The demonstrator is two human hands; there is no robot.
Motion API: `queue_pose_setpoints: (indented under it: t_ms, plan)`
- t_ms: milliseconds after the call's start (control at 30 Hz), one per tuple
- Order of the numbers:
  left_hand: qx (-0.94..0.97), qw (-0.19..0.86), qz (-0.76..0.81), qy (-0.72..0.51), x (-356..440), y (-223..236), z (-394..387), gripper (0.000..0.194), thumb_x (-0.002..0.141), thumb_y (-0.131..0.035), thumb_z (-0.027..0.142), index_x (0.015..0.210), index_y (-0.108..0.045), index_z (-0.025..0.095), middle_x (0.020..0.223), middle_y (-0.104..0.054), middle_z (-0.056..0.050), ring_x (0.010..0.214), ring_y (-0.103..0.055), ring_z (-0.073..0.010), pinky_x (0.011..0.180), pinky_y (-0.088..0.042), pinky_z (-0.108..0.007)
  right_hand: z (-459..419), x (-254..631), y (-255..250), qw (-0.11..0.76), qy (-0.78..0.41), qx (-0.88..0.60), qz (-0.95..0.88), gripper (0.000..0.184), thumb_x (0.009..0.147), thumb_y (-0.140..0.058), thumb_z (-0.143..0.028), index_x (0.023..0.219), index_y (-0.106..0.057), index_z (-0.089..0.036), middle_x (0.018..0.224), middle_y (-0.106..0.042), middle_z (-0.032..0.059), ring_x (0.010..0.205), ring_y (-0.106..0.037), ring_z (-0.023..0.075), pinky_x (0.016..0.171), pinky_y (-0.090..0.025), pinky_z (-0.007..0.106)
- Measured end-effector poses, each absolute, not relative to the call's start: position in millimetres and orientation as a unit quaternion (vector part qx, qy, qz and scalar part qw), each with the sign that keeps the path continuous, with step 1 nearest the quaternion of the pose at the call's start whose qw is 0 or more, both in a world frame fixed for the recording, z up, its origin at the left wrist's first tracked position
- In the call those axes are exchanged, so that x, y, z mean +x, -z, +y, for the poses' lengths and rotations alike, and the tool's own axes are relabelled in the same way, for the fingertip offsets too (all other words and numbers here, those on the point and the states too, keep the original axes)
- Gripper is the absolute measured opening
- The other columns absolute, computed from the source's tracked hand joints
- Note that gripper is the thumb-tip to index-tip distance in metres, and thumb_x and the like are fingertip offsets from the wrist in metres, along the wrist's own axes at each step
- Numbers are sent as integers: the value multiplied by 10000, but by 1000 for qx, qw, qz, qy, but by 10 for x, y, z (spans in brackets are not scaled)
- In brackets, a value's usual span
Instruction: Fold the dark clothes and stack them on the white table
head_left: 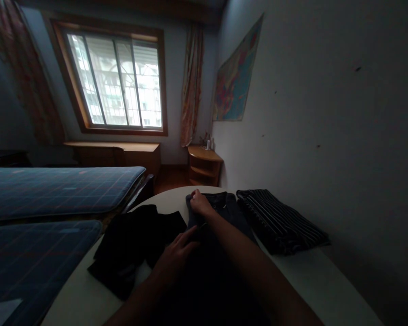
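Observation:
A dark blue-grey garment (221,213) lies flat on the white table (326,276) in front of me. My right hand (200,202) reaches to its far left corner with the fingers closed on the cloth there. My left hand (177,254) rests on the garment's left edge nearer to me, fingers stretched out flat. Both forearms cross the dim lower middle of the view.
A crumpled black garment (132,244) lies to the left on the table. A folded dark striped garment (279,219) sits at the right by the wall. Blue checked mattresses (54,190) stand to the left, with a wooden corner shelf (204,165) and a window (117,83) beyond.

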State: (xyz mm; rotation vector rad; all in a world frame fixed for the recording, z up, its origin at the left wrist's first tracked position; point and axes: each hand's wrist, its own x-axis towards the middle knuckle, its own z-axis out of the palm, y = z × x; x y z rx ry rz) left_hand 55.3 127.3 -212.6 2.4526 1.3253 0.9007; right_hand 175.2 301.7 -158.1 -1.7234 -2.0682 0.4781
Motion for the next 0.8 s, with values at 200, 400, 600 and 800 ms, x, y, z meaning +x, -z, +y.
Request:
queue_pose_setpoints:
  t_ms: [200, 400, 600, 800]
  plan:
    - [776, 75, 543, -312, 658, 2195, 1215, 499, 831, -420, 22, 1194, -658, 266, 1512, -441, -67, 1252, -558, -248, 983, -517, -416, 3184, 2104, 1692, 299, -231, -595, -709, 353, 878, -408, -94, 1073, -693, -164, 1126, -720, 82, 1042, -663, 180, 900, -471, 256]
    - [775, 137, 555, -268, 810, 2034, 1037, 495, 826, -370, -6, 1156, -655, 227, 1247, -640, -67, 1079, -651, -181, 947, -519, -314, 3192, 2284, 1910, 355, -281, -588, -671, 315, 841, -540, -171, 1103, -703, -105, 1093, -728, 132, 1007, -688, 233, 900, -514, 320]
    - [785, 139, 552, -243, 942, 1956, 849, 457, 839, -483, 59, 1249, -585, 232, 1381, -546, -77, 1181, -600, -199, 1007, -483, -312, 3036, 2425, 2022, 390, -294, -543, -683, 598, 685, -717, -138, 1271, -599, -153, 1278, -650, 110, 1178, -607, 229, 1033, -447, 355]
    - [771, 104, 627, -49, 978, 1830, 644, 470, 868, -453, 60, 1325, -518, 148, 1271, -622, -158, 1079, -656, -268, 861, -534, -364, 2738, 2623, 2044, 350, -288, -564, -690, 718, 681, -759, -243, 1346, -508, -142, 1158, -682, 128, 1077, -646, 266, 950, -483, 396]
